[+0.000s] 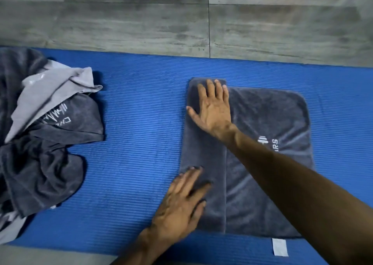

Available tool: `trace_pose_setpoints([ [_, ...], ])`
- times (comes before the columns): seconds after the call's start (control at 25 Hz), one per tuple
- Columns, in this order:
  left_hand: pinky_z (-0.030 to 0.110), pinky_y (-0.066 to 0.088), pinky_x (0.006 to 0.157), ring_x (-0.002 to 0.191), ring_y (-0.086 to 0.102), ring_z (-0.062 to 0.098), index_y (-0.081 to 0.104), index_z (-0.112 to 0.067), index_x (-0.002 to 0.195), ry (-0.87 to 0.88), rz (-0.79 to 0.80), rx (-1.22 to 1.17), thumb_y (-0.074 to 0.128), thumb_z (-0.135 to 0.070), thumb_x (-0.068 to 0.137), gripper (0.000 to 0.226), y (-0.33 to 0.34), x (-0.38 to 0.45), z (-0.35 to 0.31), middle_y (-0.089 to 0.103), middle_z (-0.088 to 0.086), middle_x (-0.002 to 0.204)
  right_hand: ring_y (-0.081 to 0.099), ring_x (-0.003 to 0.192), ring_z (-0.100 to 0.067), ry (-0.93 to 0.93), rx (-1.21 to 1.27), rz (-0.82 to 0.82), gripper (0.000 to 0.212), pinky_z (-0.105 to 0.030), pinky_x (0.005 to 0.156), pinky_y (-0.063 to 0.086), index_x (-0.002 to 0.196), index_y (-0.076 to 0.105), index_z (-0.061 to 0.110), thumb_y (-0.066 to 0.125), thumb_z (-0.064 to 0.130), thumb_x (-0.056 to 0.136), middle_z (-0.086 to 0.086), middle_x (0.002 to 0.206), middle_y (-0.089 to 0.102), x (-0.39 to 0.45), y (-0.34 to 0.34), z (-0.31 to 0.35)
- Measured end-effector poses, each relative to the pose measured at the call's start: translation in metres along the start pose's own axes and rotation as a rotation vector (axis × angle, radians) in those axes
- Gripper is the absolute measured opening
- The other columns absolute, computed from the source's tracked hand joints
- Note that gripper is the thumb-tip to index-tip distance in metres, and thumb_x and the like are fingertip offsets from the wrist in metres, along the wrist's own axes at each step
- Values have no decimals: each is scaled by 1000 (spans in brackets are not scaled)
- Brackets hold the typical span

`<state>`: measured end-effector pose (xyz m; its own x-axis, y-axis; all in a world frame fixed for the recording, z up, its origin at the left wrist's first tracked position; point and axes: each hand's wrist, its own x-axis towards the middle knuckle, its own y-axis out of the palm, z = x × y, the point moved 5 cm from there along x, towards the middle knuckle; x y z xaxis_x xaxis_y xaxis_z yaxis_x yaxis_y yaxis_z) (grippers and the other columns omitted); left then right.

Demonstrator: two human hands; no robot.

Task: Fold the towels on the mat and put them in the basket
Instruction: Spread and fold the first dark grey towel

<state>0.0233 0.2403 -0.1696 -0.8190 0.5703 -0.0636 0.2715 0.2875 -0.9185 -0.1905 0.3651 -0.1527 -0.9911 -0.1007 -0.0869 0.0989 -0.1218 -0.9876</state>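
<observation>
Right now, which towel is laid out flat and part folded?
The dark grey towel under both hands, right of the crumpled pile; its left edge is folded over, the rest lies flat.

Dark grey towel (268, 163), left third folded over, lies flat on blue mat (141, 143).

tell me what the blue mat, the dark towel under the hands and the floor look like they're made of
Blue mat: probably foam or rubber, matte, with fine parallel ridges across it.
Dark towel: soft plush cloth, likely microfibre or terry; a fuzzy nap shows brush marks, with pale lettering and a sewn edge tag.
Floor: grey wood-look planks or tiles with streaky grain and thin seams; which of these is unclear.
</observation>
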Motion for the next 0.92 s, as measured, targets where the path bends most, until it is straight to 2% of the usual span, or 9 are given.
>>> trace_pose_setpoints([
  [0.08, 37, 35, 106, 129, 43, 22, 39, -26, 142, -421, -115, -169, 58, -50, 82, 67, -11, 0, 6, 41, 0, 146, 52, 114, -38, -16, -42, -43, 61, -49, 97, 35, 125, 53, 8, 39, 59, 94, -19, 124, 58, -32, -13, 19],
  [0.16, 36, 39, 102, 120, 50, 23, 42, -23, 136, -733, -108, -345, 72, -48, 73, 74, -12, -2, 11, 52, 1, 132, 62, 101, -34, 0, 19, 103, 57, -41, 83, 45, 111, 63, 9, 43, 60, 93, -14, 107, 67, -60, -10, 39],
  [0.24, 34, 48, 91, 110, 60, 25, 52, -24, 119, -884, -34, -470, 76, -46, 72, 57, -14, 0, 13, 65, 1, 115, 65, 100, -31, 77, 105, 194, 45, -37, 76, 49, 108, 65, 11, 54, 51, 91, -10, 106, 68, -71, -6, 46],
  [0.4, 33, 50, 84, 101, 64, 25, 59, -24, 101, -851, 91, -434, 69, -45, 77, 33, -30, 6, 6, 71, 0, 103, 64, 97, -30, 281, 387, 178, 36, -33, 77, 47, 101, 65, 12, 59, 44, 85, -8, 100, 68, -67, -9, 27],
  [0.48, 33, 48, 82, 98, 63, 23, 51, -27, 98, -776, 81, -438, 68, -43, 77, 31, -45, 8, -9, 68, -4, 101, 58, 81, -21, 441, 695, 133, 27, -25, 74, 44, 79, 58, 15, 63, 41, 84, -1, 81, 62, -74, -8, 6],
  [0.6, 32, 46, 77, 92, 60, 21, 40, -31, 95, -647, 41, -425, 69, -37, 75, 35, -60, 10, -44, 61, -9, 97, 40, 58, -9, 565, 1127, -71, 37, -28, 61, 36, 56, 40, 18, 67, 20, 81, 6, 54, 42, -97, -15, -31],
  [0.68, 32, 45, 80, 98, 59, 21, 41, -31, 102, -556, -11, -401, 68, -35, 76, 38, -61, 13, -71, 60, -8, 105, 34, 57, -8, 603, 1303, -160, 35, -29, 60, 33, 57, 40, 18, 64, 12, 81, 3, 55, 36, -112, -19, -54],
  [0.8, 28, 44, 78, 93, 57, 11, 44, -32, 106, -385, 9, -494, 67, -36, 78, 37, -52, 25, -105, 55, -14, 102, 44, 72, -18, 762, 1534, -208, 12, -36, 68, 41, 68, 54, 14, 58, 15, 80, -6, 70, 48, -130, -14, -84],
  [0.92, 24, 45, 79, 87, 55, 4, 51, -32, 108, -333, 96, -610, 67, -41, 83, 31, -33, 34, -119, 55, -16, 94, 60, 85, -22, 941, 1634, -53, 18, -34, 72, 50, 84, 68, 12, 58, 26, 78, -4, 81, 65, -149, -2, -120],
])
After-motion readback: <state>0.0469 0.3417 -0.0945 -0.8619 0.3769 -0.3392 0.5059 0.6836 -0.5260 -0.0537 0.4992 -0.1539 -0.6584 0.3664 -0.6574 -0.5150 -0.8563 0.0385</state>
